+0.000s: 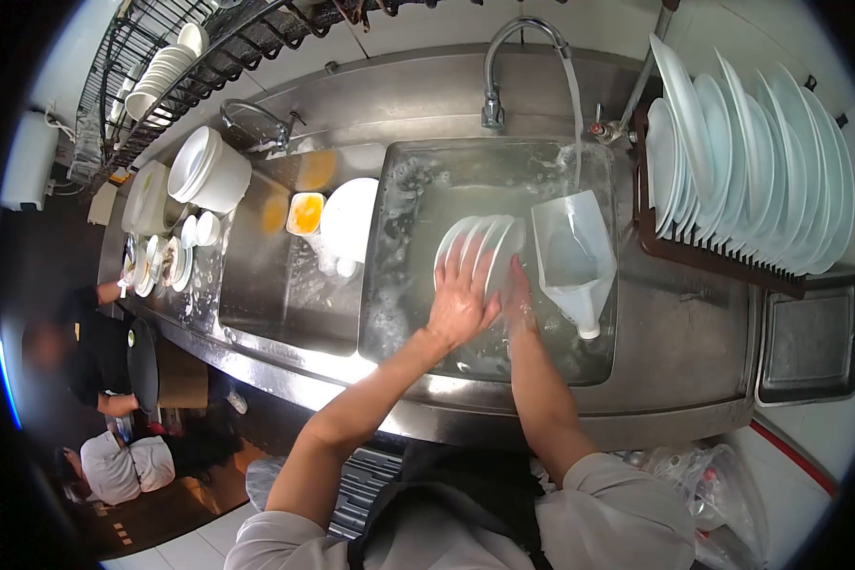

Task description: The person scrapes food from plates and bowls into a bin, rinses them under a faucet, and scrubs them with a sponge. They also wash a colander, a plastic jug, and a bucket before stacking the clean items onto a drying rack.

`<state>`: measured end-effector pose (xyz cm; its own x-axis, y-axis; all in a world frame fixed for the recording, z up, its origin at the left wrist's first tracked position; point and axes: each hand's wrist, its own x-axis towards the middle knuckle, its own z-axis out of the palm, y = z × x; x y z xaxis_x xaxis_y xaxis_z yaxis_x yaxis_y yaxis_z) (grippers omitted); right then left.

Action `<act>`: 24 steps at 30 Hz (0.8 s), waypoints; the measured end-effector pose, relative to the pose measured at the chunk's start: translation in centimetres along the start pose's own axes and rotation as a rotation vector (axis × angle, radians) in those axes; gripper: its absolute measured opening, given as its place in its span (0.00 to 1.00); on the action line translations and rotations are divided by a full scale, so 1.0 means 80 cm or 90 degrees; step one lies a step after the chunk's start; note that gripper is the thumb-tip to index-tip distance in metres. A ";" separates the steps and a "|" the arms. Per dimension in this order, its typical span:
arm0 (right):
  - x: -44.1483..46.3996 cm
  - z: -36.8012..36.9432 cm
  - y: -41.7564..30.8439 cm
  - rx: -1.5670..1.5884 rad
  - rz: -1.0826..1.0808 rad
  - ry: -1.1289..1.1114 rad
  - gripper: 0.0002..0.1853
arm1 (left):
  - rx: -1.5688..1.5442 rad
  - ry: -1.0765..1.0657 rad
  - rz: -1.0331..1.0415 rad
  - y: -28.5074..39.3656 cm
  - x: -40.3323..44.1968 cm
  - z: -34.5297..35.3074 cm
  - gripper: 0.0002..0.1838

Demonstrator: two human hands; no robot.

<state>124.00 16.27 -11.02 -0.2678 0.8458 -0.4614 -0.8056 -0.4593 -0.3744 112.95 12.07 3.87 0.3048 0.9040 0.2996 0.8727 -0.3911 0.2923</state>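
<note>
Several white plates (pixel 480 249) stand on edge, close together, in the cloudy water of the right sink basin (pixel 397 275). My left hand (pixel 461 306) lies across their near side, fingers spread over the rims and gripping them. Against the right side of the same plates is my right hand (pixel 521 296), its fingers close together and partly under water. A cut-open translucent plastic jug (pixel 575 252) floats just right of my hands, its neck toward me. Water runs from the tall faucet (pixel 525 27) into the back right of this basin.
At right, a brown rack (pixel 722 256) holds several upright plates (pixel 760 161); a metal tray (pixel 807 342) lies below. The left basin (pixel 290 309) holds a white round dish (pixel 350 218) and a yellow-filled container (pixel 305 214). White buckets (pixel 209 171) and dirty dishes (pixel 166 261) line the left counter, near other people.
</note>
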 end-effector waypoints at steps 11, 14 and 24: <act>0.023 -0.025 0.020 0.068 -0.010 -0.080 0.24 | -0.003 -0.017 -0.003 -0.004 -0.006 0.005 0.39; 0.012 -0.015 0.014 0.025 -0.017 -0.048 0.25 | -0.007 -0.013 -0.010 -0.002 -0.006 0.008 0.39; 0.020 -0.023 0.009 -0.026 -0.012 -0.026 0.27 | -0.023 -0.010 -0.004 -0.001 0.003 0.015 0.38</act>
<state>123.98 16.83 -13.50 -0.2748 0.8647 -0.4205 -0.7883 -0.4530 -0.4163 113.45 12.50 2.80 0.3057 0.9092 0.2828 0.8601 -0.3911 0.3275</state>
